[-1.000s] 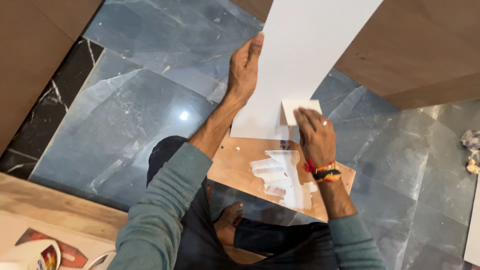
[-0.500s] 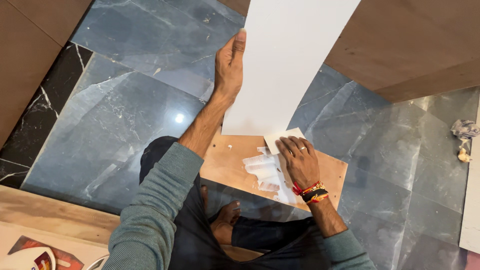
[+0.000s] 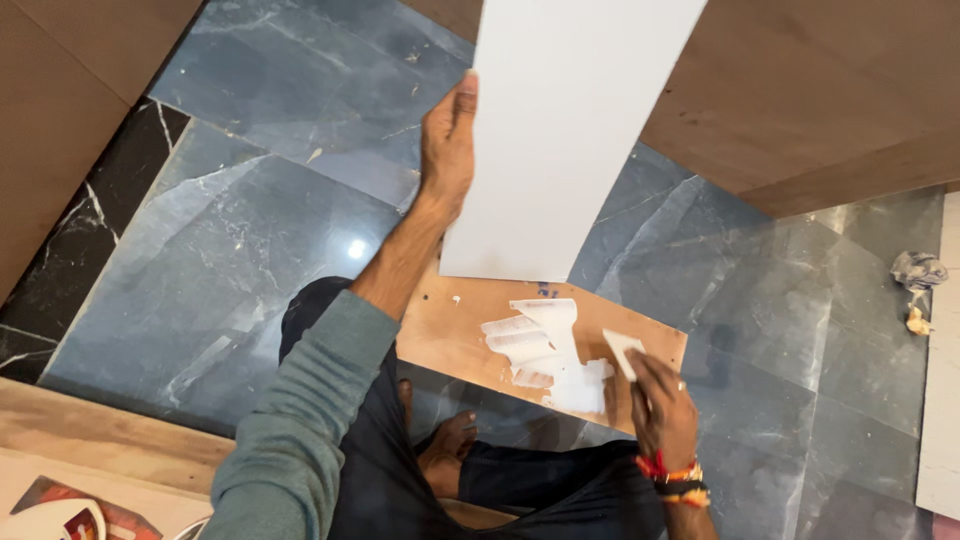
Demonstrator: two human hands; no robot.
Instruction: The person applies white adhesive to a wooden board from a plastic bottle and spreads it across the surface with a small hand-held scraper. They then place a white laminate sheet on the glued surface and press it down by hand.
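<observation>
While the person sits on the blue-grey marble floor [image 3: 250,230] with the legs folded, the small plywood board [image 3: 450,335] lies flat just in front of the knees, and I take this board as the landmark for all places. On the middle of the board there is a patch of white paste [image 3: 545,350], spread in ridged strokes, probably glue or putty. The right hand [image 3: 660,410] rests at the near right corner of the board, with the fingers closed around a small white scraper card [image 3: 622,352]; its edge points toward the paste, so it seems to be held low in order to spread or pick up the paste. The left hand [image 3: 447,150] is beyond the far edge of the board, and it grips the left edge of a long white laminate sheet [image 3: 570,140], thumb and fingers clamped on it. The sheet is lifted and tilted, its lower end hanging just above the far edge of the board; I judge it is held away so that the paste stays free. Brown plywood panels [image 3: 800,110] lie far beyond the board, to the right and to the left. To the far right of the board a crumpled grey rag [image 3: 918,270] lies on the floor, beside a white tiled sheet [image 3: 940,400]. At the near left of the board, by the person's left elbow, there is a flat printed package [image 3: 70,510] in red, white and cream; its shape is cut by the frame.
</observation>
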